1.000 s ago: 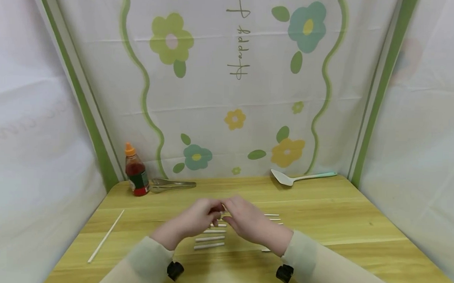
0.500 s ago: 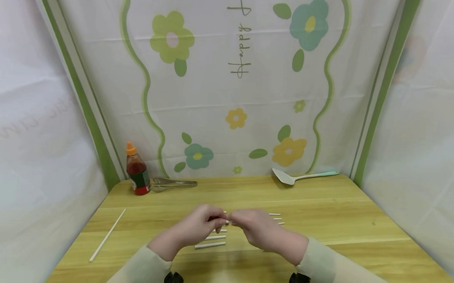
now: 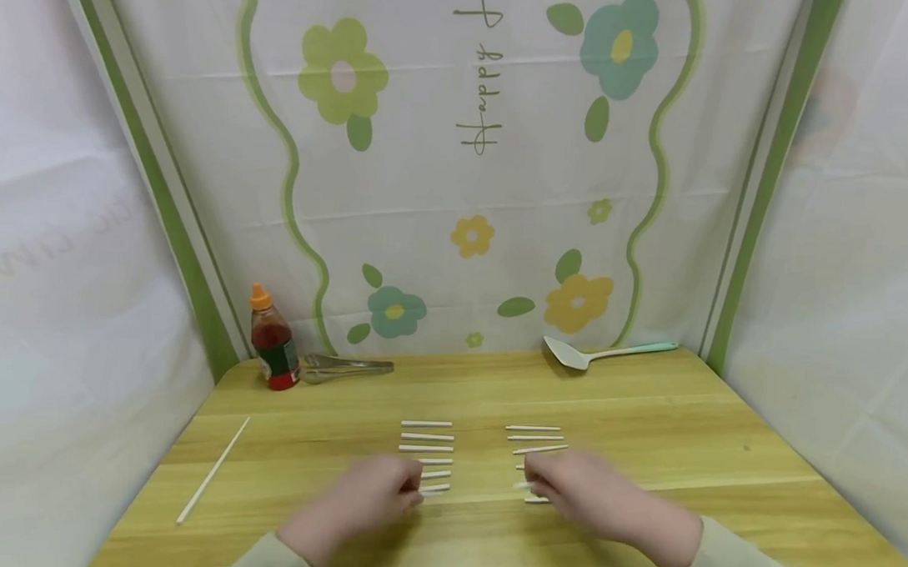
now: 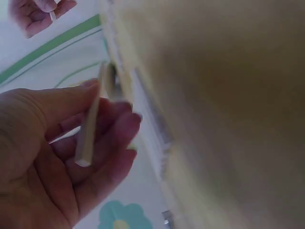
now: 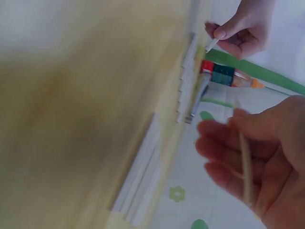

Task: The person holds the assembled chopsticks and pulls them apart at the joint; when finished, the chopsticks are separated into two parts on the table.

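Note:
My left hand (image 3: 367, 493) pinches a short piece of chopstick (image 4: 87, 136) between thumb and fingers, low over the near end of the left row of short chopstick pieces (image 3: 427, 437). In my right hand (image 3: 593, 493) is a similar short chopstick piece (image 5: 246, 164), held by thumb and fingers beside the right row of chopstick pieces (image 3: 534, 438). Both rows lie roughly parallel, with a gap between them, and each has several pieces. The hands cover part of the nearer pieces. A whole, pale chopstick (image 3: 213, 471) lies slanted at the left of the table.
At the back left stands a sauce bottle (image 3: 275, 348) with an orange cap, next to metal tongs (image 3: 349, 369). A spatula (image 3: 572, 355) with a mint handle lies at the back right. Fabric walls (image 3: 465, 184) enclose the wooden table (image 3: 681, 433) on three sides.
My hands were together over the middle of the table. They have since separated, left hand to the left and right hand to the right, each with a chopstick piece, and come nearer.

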Demonstrator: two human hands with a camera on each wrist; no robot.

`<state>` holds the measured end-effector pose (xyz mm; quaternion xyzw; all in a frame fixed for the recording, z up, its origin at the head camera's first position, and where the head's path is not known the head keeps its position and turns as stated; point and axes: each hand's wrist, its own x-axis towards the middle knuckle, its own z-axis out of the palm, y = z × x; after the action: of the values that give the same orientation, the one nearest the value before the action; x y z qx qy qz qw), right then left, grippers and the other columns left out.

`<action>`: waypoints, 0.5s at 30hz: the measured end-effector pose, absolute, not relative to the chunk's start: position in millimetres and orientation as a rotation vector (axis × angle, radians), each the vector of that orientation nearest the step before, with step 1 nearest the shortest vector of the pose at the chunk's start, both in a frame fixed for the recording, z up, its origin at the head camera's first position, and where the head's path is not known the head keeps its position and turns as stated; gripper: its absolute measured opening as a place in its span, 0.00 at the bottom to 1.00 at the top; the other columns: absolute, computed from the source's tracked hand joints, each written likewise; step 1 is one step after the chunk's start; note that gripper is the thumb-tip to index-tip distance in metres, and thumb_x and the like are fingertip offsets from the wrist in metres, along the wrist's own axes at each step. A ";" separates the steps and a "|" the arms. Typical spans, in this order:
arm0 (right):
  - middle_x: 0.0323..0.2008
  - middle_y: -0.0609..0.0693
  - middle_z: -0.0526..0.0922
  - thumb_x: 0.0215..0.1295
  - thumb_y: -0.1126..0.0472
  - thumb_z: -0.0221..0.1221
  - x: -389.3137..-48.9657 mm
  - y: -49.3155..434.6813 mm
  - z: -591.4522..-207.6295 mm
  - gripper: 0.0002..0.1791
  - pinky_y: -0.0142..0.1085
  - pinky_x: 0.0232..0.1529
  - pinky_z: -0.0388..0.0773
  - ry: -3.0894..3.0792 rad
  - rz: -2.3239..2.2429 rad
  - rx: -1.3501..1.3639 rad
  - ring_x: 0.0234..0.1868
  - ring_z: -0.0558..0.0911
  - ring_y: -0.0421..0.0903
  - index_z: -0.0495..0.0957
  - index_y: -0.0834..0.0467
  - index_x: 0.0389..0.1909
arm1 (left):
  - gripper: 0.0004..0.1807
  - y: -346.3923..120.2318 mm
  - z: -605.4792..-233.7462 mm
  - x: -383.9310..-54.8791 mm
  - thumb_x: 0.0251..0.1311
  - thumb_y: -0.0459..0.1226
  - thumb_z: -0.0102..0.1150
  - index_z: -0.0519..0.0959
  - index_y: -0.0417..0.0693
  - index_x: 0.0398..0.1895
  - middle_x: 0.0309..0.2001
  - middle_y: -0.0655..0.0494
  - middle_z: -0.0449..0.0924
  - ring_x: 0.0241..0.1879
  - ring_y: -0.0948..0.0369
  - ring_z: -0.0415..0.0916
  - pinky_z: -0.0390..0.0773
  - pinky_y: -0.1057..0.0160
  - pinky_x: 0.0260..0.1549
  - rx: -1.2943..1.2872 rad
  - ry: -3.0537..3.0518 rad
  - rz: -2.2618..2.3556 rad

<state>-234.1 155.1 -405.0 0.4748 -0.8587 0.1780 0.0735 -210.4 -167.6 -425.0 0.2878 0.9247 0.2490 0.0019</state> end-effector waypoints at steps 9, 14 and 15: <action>0.24 0.34 0.63 0.56 0.65 0.70 -229.1 164.7 -433.4 0.18 0.29 0.25 0.64 -2.655 0.383 1.380 0.25 0.63 0.33 0.68 0.47 0.23 | 0.19 -161.8 -441.9 -205.5 0.51 0.36 0.71 0.68 0.58 0.17 0.19 0.70 0.63 0.20 0.69 0.61 0.64 0.66 0.20 0.910 3.082 0.507; 0.23 0.33 0.64 0.54 0.63 0.71 -232.6 162.7 -438.0 0.19 0.31 0.27 0.65 -2.734 0.373 1.357 0.25 0.64 0.33 0.67 0.47 0.23 | 0.19 -160.3 -440.3 -206.4 0.50 0.34 0.71 0.68 0.58 0.16 0.17 0.71 0.63 0.19 0.69 0.60 0.63 0.66 0.19 0.931 3.108 0.454; 0.23 0.33 0.64 0.54 0.63 0.71 -232.8 161.7 -438.4 0.19 0.31 0.27 0.65 -2.741 0.369 1.355 0.25 0.64 0.33 0.67 0.47 0.23 | 0.19 -159.9 -439.7 -205.9 0.50 0.34 0.71 0.68 0.58 0.16 0.18 0.71 0.63 0.19 0.69 0.60 0.63 0.66 0.19 0.936 3.117 0.443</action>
<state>-232.8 161.7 -438.4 0.4397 -0.8896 0.1197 0.0312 -205.9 -159.9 -439.7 0.2841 0.9466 0.1345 -0.0714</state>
